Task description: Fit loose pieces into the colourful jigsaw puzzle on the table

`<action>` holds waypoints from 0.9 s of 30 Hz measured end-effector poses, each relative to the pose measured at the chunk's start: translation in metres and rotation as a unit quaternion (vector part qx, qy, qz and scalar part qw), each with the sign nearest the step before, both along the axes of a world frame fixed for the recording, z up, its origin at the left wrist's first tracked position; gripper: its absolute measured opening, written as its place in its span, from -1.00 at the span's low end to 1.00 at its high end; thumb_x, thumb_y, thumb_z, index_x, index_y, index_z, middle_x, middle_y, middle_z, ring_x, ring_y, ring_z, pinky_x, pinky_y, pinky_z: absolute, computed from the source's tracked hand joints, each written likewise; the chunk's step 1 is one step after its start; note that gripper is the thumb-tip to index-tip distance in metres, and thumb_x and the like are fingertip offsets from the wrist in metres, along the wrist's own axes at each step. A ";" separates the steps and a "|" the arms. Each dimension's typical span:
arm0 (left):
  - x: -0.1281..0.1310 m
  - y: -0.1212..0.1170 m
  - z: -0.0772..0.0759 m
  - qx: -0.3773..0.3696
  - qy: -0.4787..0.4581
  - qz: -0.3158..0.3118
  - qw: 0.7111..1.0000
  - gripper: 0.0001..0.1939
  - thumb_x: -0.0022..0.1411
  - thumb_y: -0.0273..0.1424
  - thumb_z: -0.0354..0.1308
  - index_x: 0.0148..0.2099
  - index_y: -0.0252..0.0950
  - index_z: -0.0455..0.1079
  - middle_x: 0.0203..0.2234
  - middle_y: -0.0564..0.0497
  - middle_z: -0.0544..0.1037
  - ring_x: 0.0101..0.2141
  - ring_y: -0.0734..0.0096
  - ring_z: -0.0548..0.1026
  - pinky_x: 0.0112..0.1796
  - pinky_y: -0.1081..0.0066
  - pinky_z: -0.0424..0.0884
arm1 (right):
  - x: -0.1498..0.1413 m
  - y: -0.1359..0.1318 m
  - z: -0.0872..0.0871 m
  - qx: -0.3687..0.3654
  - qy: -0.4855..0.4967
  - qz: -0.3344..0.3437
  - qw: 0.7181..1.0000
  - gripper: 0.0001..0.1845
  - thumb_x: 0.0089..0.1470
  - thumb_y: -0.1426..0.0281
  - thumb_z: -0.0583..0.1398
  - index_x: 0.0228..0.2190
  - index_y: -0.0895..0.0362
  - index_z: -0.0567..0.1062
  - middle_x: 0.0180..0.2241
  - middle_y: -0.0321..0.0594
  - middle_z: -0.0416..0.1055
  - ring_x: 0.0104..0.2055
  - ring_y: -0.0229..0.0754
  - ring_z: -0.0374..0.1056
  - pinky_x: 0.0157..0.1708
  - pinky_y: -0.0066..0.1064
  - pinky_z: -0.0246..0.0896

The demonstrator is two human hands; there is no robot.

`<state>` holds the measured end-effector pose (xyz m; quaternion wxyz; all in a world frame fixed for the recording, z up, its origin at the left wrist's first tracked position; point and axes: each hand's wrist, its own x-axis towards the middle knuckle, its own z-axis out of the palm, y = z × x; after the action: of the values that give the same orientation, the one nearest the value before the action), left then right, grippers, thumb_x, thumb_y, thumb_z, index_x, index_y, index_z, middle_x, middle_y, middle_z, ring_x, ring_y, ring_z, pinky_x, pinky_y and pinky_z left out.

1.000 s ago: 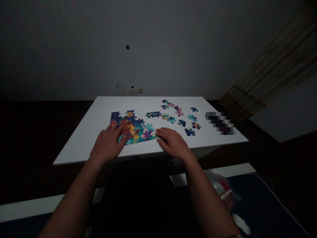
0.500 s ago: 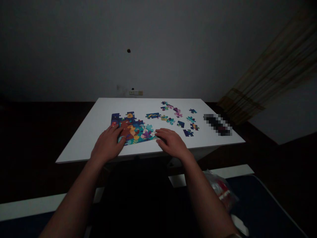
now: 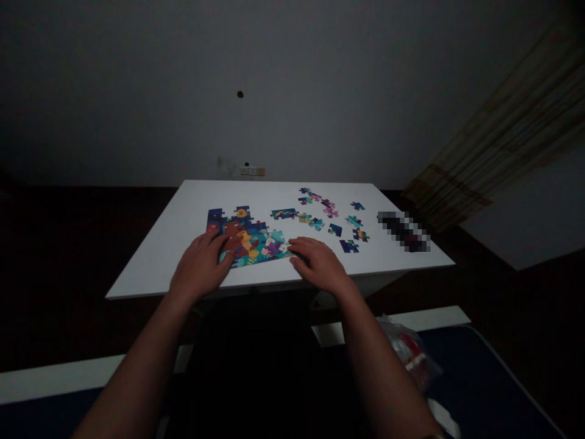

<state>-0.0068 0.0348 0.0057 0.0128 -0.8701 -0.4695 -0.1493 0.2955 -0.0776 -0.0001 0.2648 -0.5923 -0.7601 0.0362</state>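
Observation:
A partly joined jigsaw puzzle (image 3: pixel 249 238) lies on the white table near its front edge, showing a brown bear, rabbits and plants in blue and teal. My left hand (image 3: pixel 201 262) rests over its left side with the fingers stretched out and the thumb on its lower edge. At the right end of the puzzle, my right hand (image 3: pixel 317 262) touches the border with its fingertips, thumb and fingers apart. Behind it lies a joined dark blue strip (image 3: pixel 284 213), beside yellow and teal pieces (image 3: pixel 311 221). The surface under my fingers is hidden.
Loose puzzle pieces (image 3: pixel 349 246) are scattered over the right half of the table (image 3: pixel 155 268), with pink ones (image 3: pixel 329 207) farther back. A pixelated dark object (image 3: pixel 404 231) lies near the right edge. A clear plastic bag (image 3: pixel 411 353) sits on the dark blue seat at lower right.
The whole view has shifted very slightly. Both hands stay at the puzzle in nearly the same pose, and the loose pieces keep their places.

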 end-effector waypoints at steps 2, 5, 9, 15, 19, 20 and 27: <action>0.000 -0.001 0.002 -0.003 0.001 0.002 1.000 -0.37 0.45 -0.10 -0.10 0.33 -0.38 0.39 0.34 -0.27 0.35 0.30 -0.09 0.33 0.29 0.00 0.27 | -0.001 0.000 0.001 0.002 0.004 0.002 1.000 -0.62 0.30 0.32 0.18 0.10 -0.07 0.57 0.20 -0.21 0.49 0.29 0.07 0.37 0.31 0.06 0.27; 0.000 -0.001 0.003 -0.006 0.002 0.005 1.000 -0.36 0.45 -0.09 -0.10 0.32 -0.40 0.39 0.34 -0.30 0.34 0.30 -0.09 0.33 0.29 0.02 0.26 | -0.001 0.000 0.002 0.003 0.009 0.004 1.000 -0.63 0.29 0.33 0.18 0.09 -0.07 0.58 0.19 -0.20 0.50 0.28 0.07 0.38 0.31 0.06 0.28; 0.000 -0.001 0.003 -0.008 0.000 0.003 1.000 -0.38 0.44 -0.10 -0.10 0.32 -0.37 0.40 0.34 -0.27 0.35 0.30 -0.07 0.32 0.29 0.03 0.26 | -0.001 0.002 0.001 -0.003 0.007 0.001 1.000 -0.63 0.28 0.34 0.20 0.08 -0.06 0.58 0.19 -0.18 0.50 0.28 0.07 0.38 0.31 0.08 0.28; -0.001 -0.002 0.004 -0.006 -0.005 -0.004 1.000 -0.37 0.45 -0.11 -0.10 0.34 -0.41 0.38 0.34 -0.32 0.34 0.30 -0.12 0.32 0.29 0.01 0.26 | -0.001 0.002 -0.003 -0.001 0.007 -0.001 1.000 -0.63 0.29 0.32 0.18 0.09 -0.04 0.57 0.19 -0.18 0.50 0.29 0.05 0.37 0.31 0.05 0.27; -0.002 -0.002 0.003 -0.006 -0.008 -0.004 1.000 -0.37 0.45 -0.11 -0.09 0.34 -0.40 0.37 0.33 -0.29 0.34 0.28 -0.10 0.34 0.28 0.03 0.26 | -0.001 0.003 -0.003 0.001 0.008 0.001 1.000 -0.64 0.30 0.31 0.17 0.09 -0.02 0.57 0.19 -0.17 0.50 0.29 0.04 0.37 0.32 0.04 0.27; -0.002 -0.002 0.003 -0.006 -0.009 -0.005 1.000 -0.37 0.45 -0.11 -0.09 0.34 -0.40 0.37 0.34 -0.29 0.34 0.28 -0.10 0.33 0.28 0.03 0.26 | -0.001 0.003 -0.002 -0.001 0.008 0.001 1.000 -0.64 0.30 0.31 0.17 0.09 -0.02 0.57 0.19 -0.16 0.50 0.29 0.04 0.37 0.32 0.04 0.26; -0.001 -0.003 0.003 -0.013 -0.017 -0.005 1.000 -0.36 0.44 -0.10 -0.10 0.34 -0.41 0.38 0.33 -0.33 0.33 0.28 -0.15 0.33 0.28 -0.02 0.27 | -0.001 0.002 -0.001 -0.003 0.006 -0.002 1.000 -0.65 0.30 0.31 0.17 0.08 -0.03 0.57 0.19 -0.18 0.51 0.28 0.05 0.37 0.32 0.05 0.27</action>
<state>-0.0081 0.0322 0.0090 -0.0069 -0.8697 -0.4675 -0.1584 0.2946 -0.0753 -0.0008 0.2677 -0.5944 -0.7572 0.0413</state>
